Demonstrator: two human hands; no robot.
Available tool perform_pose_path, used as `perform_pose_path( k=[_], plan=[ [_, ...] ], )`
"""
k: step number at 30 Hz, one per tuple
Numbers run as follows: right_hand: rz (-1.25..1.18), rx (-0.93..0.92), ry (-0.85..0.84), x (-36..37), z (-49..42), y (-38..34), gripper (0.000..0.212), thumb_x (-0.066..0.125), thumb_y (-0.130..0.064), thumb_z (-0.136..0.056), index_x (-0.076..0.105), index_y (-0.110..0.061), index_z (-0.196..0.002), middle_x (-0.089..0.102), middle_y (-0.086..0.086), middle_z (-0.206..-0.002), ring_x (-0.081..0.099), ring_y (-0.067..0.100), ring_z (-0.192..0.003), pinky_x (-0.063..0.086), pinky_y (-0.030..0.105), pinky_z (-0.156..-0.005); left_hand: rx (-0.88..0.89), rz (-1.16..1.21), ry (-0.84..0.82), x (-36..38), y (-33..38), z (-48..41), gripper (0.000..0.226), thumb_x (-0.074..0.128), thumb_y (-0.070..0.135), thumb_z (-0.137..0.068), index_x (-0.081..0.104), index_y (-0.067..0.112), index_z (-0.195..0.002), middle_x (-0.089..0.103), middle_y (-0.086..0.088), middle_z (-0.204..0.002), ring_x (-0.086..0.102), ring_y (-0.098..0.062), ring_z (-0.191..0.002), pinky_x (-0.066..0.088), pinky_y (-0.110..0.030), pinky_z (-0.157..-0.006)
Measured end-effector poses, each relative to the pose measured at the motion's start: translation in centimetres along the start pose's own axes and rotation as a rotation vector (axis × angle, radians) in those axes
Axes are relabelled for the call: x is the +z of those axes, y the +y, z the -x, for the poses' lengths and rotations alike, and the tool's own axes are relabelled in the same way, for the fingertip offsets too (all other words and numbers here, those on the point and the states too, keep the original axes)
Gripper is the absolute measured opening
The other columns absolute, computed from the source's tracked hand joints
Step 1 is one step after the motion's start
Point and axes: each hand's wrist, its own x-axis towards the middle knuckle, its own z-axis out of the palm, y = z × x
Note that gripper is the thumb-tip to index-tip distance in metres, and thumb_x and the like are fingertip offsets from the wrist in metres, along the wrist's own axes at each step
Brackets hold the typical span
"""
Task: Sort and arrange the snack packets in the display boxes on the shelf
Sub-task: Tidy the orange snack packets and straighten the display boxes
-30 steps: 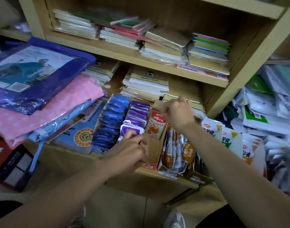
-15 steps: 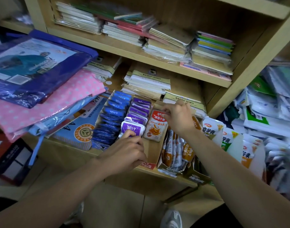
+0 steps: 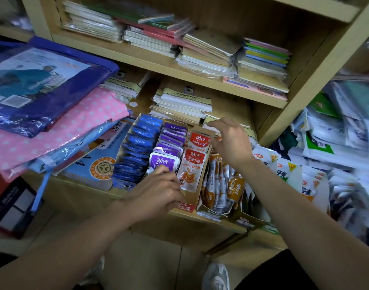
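Step in hand: the person is tidying the three-row display box (image 3: 185, 206) sitting on the shelf (image 3: 179, 229). Judging by where the hands are working, they are squaring up the purple and red rows.
Left hand: the left hand (image 3: 156, 191) is pinching the lower edge of the front purple packet (image 3: 163, 162) with thumb and curled fingers, propping it upright at the near end of its row.
Right hand: the right hand (image 3: 231, 141) is hovering with curled fingers over the far end of the red row. A speck of orange is showing at its fingertips, but I cannot tell whether it is gripping anything.
Next move: likely calling for the purple packet to be seated flush against the row behind it, and for the red row to be drawn forward or filled.
Display box, left row: blue packets (image 3: 139, 147) are leaning back in a tight, overlapping file.
Display box, middle row: purple packets (image 3: 172, 139) are stacking up behind the held one.
Display box, right row: red packets (image 3: 195, 162) are lying loosely, only two faces showing.
Second display box (image 3: 210, 213): it is standing just beside the first, with brown packets (image 3: 219, 181) crowding in on edge.
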Motion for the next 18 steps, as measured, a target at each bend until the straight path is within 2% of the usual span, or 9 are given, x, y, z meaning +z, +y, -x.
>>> perform_pose_path(
  k=[5, 7, 9, 11, 15, 17, 18],
  plan=[
    [-0.13, 0.025, -0.067, -3.0, 1.4, -0.1, 0.03, 0.078, -0.021, -0.085, 0.072, -0.018, -0.115, 0.069, 0.0, -0.115, 0.06, 0.018, -0.108, 0.05, 0.037, -0.095, -0.012, 0.018, 0.034, -0.1, 0.1, -0.3, 0.015, 0.065, 0.047, -0.092, 0.075, 0.037, -0.095, 0.069, 0.022, -0.087, 0.053, -0.005, -0.095, 0.034, -0.03, -0.091],
    [-0.148, 0.016, -0.103, -4.3, 3.2, -0.9, 0.029, 0.077, -0.02, -0.086, 0.072, -0.019, -0.115, 0.07, -0.001, -0.113, 0.061, 0.016, -0.107, 0.052, 0.039, -0.096, -0.06, 0.008, 0.155, -0.6, -0.3, -1.0, 0.013, 0.069, 0.045, -0.089, 0.075, 0.036, -0.098, 0.07, 0.021, -0.089, 0.056, -0.007, -0.093, 0.038, -0.033, -0.086],
    [-0.124, -0.033, -0.161, -4.8, 6.0, -2.4, 0.028, 0.075, -0.022, -0.088, 0.072, -0.02, -0.116, 0.071, -0.002, -0.115, 0.061, 0.016, -0.11, 0.049, 0.037, -0.1, -0.15, -0.026, 0.3, -1.8, -1.0, -2.2, 0.022, 0.073, 0.039, -0.086, 0.076, 0.031, -0.106, 0.072, 0.016, -0.094, 0.058, -0.011, -0.093, 0.04, -0.034, -0.081],
    [-0.105, -0.124, -0.246, -4.2, 9.3, -4.3, 0.029, 0.073, -0.027, -0.089, 0.072, -0.022, -0.117, 0.071, -0.003, -0.116, 0.061, 0.015, -0.112, 0.047, 0.034, -0.102, -0.216, -0.086, 0.35, -3.2, -2.0, -3.7, 0.029, 0.073, 0.037, -0.085, 0.075, 0.027, -0.112, 0.073, 0.01, -0.1, 0.057, -0.015, -0.099, 0.04, -0.035, -0.082],
    [-0.08, -0.256, -0.381, -0.7, 14.4, -6.2, 0.042, 0.077, -0.036, -0.081, 0.068, -0.023, -0.121, 0.069, -0.004, -0.118, 0.06, 0.019, -0.112, 0.052, 0.038, -0.097, -0.284, -0.203, 0.218, -4.1, -3.6, -6.3, 0.048, 0.076, 0.045, -0.081, 0.069, 0.027, -0.124, 0.066, 0.005, -0.12, 0.05, -0.023, -0.116, 0.033, -0.04, -0.094],
    [-0.03, -0.275, -0.419, 0.4, 15.5, -6.4, 0.052, 0.079, -0.039, -0.077, 0.065, -0.024, -0.125, 0.067, -0.004, -0.121, 0.056, 0.02, -0.116, 0.052, 0.039, -0.095, -0.231, -0.245, 0.095, -3.9, -3.4, -7.6, 0.051, 0.074, 0.054, -0.08, 0.068, 0.03, -0.125, 0.064, 0.006, -0.124, 0.048, -0.023, -0.12, 0.033, -0.041, -0.097],
    [0.003, -0.278, -0.421, 0.6, 15.9, -6.4, 0.055, 0.079, -0.04, -0.076, 0.064, -0.024, -0.127, 0.065, -0.004, -0.125, 0.054, 0.021, -0.12, 0.05, 0.039, -0.096, -0.149, -0.262, 0.018, -3.8, -3.2, -8.1, 0.046, 0.072, 0.055, -0.082, 0.069, 0.032, -0.122, 0.065, 0.008, -0.122, 0.049, -0.02, -0.118, 0.034, -0.041, -0.098]
  ],
)
